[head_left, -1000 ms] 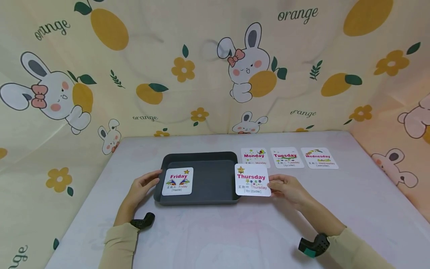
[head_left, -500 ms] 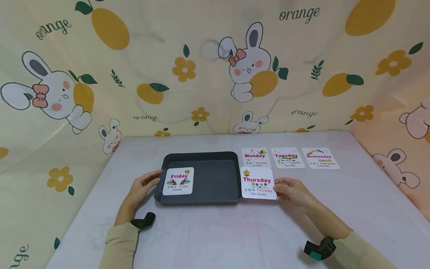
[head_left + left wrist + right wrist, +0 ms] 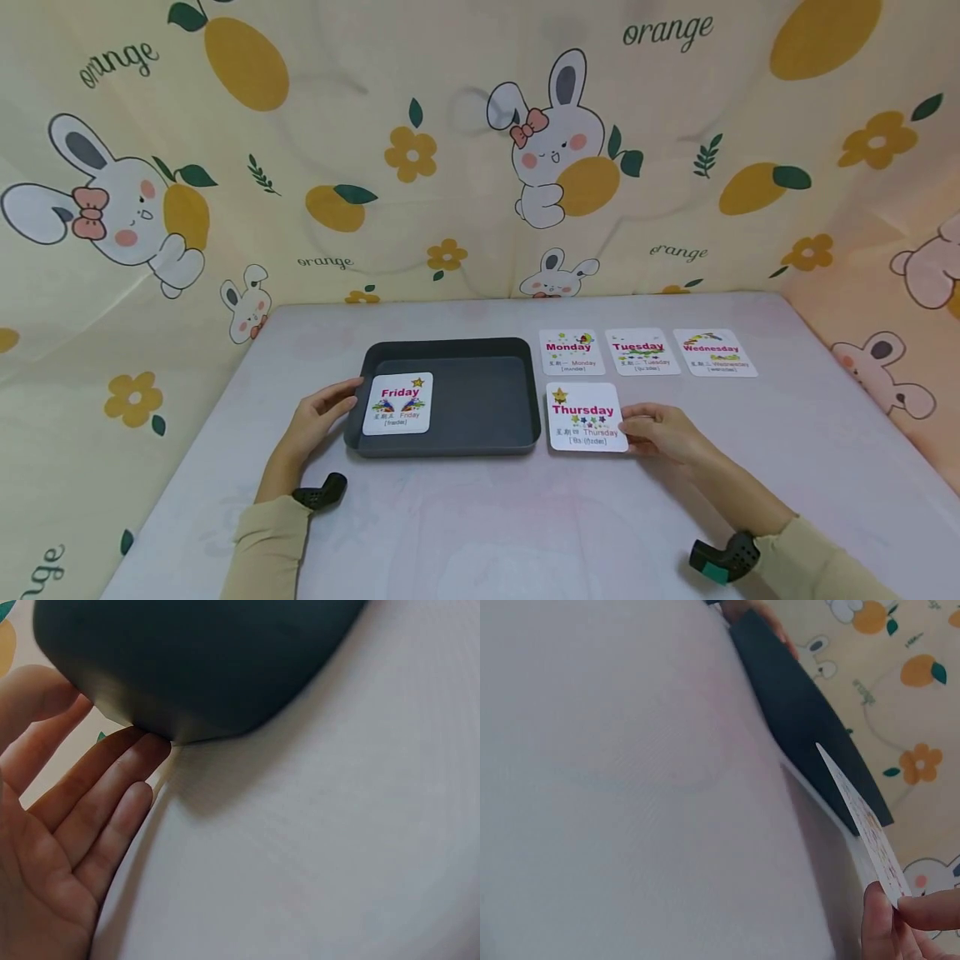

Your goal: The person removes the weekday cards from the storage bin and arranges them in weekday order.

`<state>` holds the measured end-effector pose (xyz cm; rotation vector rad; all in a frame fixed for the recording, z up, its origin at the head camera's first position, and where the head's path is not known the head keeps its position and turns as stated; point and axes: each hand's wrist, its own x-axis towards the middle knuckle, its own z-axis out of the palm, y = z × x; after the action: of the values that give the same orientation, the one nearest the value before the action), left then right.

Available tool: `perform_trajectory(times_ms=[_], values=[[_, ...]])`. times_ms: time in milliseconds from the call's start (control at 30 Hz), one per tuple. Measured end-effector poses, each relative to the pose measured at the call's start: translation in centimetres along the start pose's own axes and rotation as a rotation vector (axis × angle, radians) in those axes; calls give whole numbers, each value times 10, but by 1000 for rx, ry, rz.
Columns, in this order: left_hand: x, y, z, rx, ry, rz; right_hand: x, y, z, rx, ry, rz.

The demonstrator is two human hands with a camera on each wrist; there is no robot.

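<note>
In the head view my right hand (image 3: 667,432) pinches the right edge of a white Thursday flashcard (image 3: 587,417), just right of a dark grey tray (image 3: 483,408). The right wrist view has thumb and fingers on either side of this card (image 3: 866,825), its far end raised off the table. My left hand (image 3: 313,423) is at the tray's left end. Seen from the left wrist, its outstretched fingertips touch the outer wall of the tray (image 3: 195,667). A Friday flashcard (image 3: 397,404) lies in the left part of the tray.
Behind the Thursday card, the Monday (image 3: 572,352), Tuesday (image 3: 642,352) and Wednesday (image 3: 715,353) flashcards lie in a row on the white tabletop (image 3: 465,525). A patterned cloth (image 3: 450,125) with rabbits and oranges hangs behind the table and along its sides.
My right hand has brought the Thursday card rightward and nearer to me, off the tray's right edge. The Monday card is now uncovered. Left hand and tray stay put.
</note>
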<state>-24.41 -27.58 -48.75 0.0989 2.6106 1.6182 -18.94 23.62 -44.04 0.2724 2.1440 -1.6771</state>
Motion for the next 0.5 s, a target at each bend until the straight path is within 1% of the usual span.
perform_trajectory(times_ms=[100,333,500], values=[[1,0,0,-4,-1,5,2,2,-1,10,-8,2],[0,-1,-1,32,1,6,8,5,-2,9,-13,1],[-1,1,-1,28,4,-6,10,4,-1,11,-12,-3]])
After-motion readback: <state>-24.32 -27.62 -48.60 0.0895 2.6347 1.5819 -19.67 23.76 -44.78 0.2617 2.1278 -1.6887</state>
